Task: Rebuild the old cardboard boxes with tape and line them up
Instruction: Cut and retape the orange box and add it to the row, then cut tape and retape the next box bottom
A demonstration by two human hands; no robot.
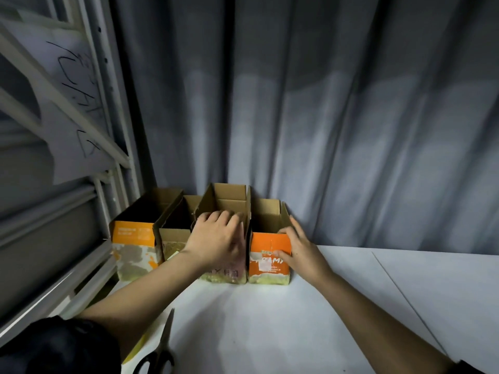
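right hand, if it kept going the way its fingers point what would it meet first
The right hand already rests on the orange box; past that corner, probably the grey curtain, though depth is unclear.
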